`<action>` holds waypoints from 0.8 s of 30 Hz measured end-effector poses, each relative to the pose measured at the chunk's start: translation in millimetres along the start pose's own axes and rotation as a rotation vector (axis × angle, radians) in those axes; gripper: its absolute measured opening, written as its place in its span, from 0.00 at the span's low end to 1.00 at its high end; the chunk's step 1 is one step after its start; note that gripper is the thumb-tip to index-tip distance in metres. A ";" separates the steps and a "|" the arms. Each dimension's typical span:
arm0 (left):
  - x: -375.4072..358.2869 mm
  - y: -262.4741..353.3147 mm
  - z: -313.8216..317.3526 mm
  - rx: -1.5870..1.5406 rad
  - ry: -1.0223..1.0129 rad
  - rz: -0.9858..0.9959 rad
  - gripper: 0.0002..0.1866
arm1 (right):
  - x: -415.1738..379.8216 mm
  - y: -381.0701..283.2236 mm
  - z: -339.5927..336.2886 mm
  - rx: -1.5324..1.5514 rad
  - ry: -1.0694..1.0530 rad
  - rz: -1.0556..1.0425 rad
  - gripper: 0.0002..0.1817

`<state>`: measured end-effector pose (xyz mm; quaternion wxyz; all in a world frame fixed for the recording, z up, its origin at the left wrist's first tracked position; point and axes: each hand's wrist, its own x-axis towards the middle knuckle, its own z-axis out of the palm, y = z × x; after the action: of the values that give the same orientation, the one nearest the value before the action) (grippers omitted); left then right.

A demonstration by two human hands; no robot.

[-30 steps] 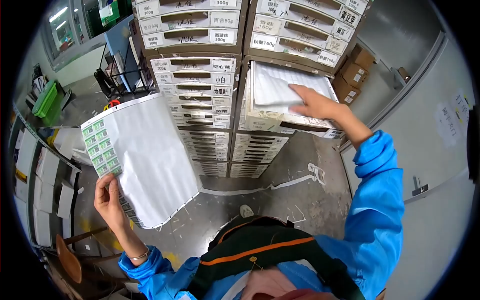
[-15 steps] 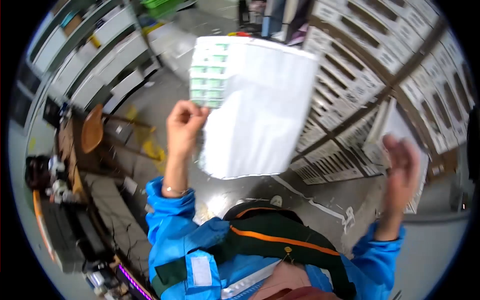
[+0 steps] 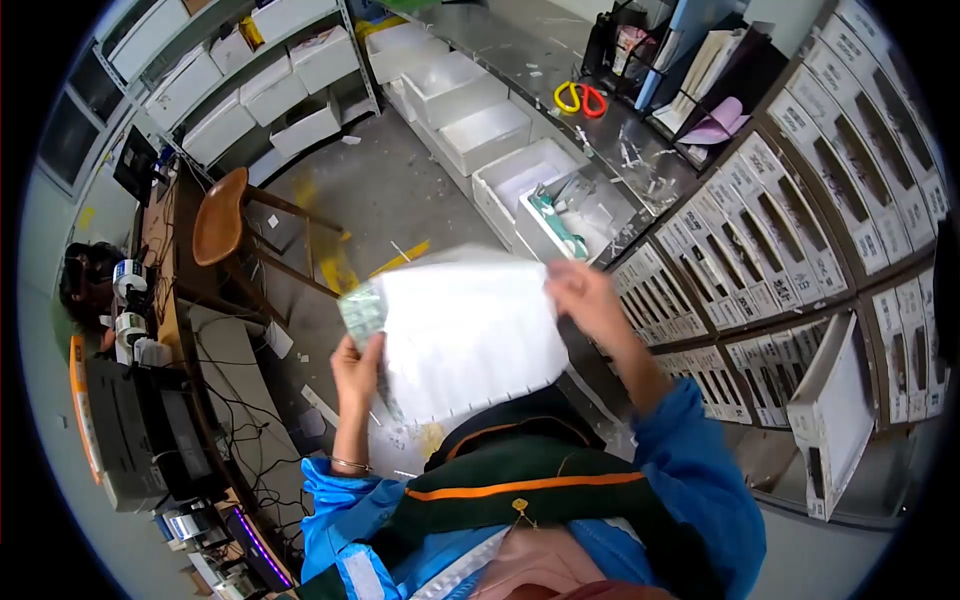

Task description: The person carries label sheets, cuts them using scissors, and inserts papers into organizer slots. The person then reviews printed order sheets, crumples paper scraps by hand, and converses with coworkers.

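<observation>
R hand (image 3: 588,303) moved onto thin, curved wht sheet (image 3: 470,335) | L hand (image 3: 357,372) opp. edge | grip: both pinching

One held sheet (image 3: 470,335), one chair (image 3: 220,220) — two hands (image 3: 358,370) (image 3: 588,302).

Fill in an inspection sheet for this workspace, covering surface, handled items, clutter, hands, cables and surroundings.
Surface: grey counter has white scraps; nothing seen spilled.
Handled items: white sheet with green printed patches at its left side, above the floor.
Clutter: scissors with yellow and red handles on the counter; scraps on the floor.
Hands: left hand grips the sheet's left edge; right hand is at its right corner, grip blurred.
Cables: loose tangle beside the desk at left.
Surroundings: brown chair; one drawer sticks out of the cabinet.
</observation>
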<state>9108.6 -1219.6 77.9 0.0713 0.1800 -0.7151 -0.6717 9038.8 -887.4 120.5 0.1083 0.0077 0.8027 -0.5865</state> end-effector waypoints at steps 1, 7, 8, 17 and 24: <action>11.1 14.6 0.1 -0.026 0.039 0.110 0.06 | 29.6 -1.1 -11.2 0.040 0.071 -0.097 0.14; 121.1 97.9 26.2 0.114 0.008 0.393 0.10 | 278.2 -3.5 -103.2 -0.866 0.586 -0.444 0.18; 140.1 120.9 42.7 0.084 0.001 0.415 0.10 | 298.9 -2.2 -109.7 -0.914 0.560 -0.348 0.18; 353.6 269.2 173.1 -0.438 -0.004 0.600 0.11 | 377.1 -58.7 -132.7 -1.078 0.188 0.219 0.41; 488.4 195.7 263.6 -0.552 -0.133 0.456 0.11 | 268.9 -61.7 -126.5 -0.254 0.158 0.036 0.42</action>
<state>8534.6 -1139.2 179.6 0.2185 -0.0539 -0.5318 -0.8164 8746.8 -818.2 165.9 0.0553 0.0546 0.8762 -0.4757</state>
